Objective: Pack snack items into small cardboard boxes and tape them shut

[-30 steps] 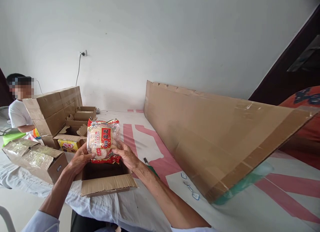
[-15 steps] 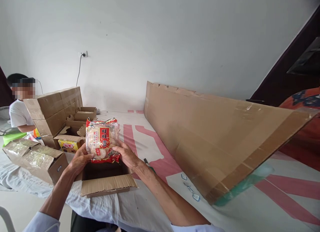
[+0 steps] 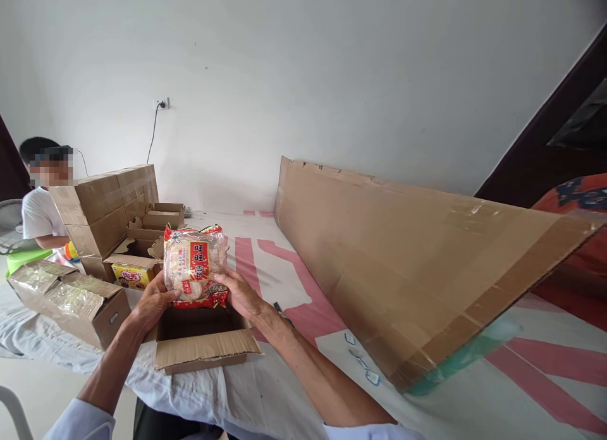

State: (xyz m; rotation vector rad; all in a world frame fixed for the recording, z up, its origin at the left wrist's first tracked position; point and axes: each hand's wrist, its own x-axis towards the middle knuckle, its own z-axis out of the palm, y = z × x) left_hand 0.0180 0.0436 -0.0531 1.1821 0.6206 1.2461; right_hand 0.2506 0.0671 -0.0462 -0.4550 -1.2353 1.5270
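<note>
Item: snack packet (image 3: 195, 265), red-and-clear, printed panel facing the camera. It is held upright at lower left of centre, directly above the open carton (image 3: 202, 339), between the left hand (image 3: 152, 306) and the right hand (image 3: 238, 293); both hands are closed on its lower corners.

Change from the earlier pictures: the packet is held at nearly the same height and tilt; the whole scene is shifted slightly, nothing else is seen to be moved.

Surroundings: stacked cartons (image 3: 107, 209) at middle left, a flattened cardboard sheet (image 3: 417, 256) leaning across the right.

Obscured: the carton's interior is in shadow and its contents cannot be made out; a person (image 3: 40, 203) at the left edge is partly hidden behind the stack; a dark object (image 3: 279, 310) beside the right wrist is mostly covered.
</note>
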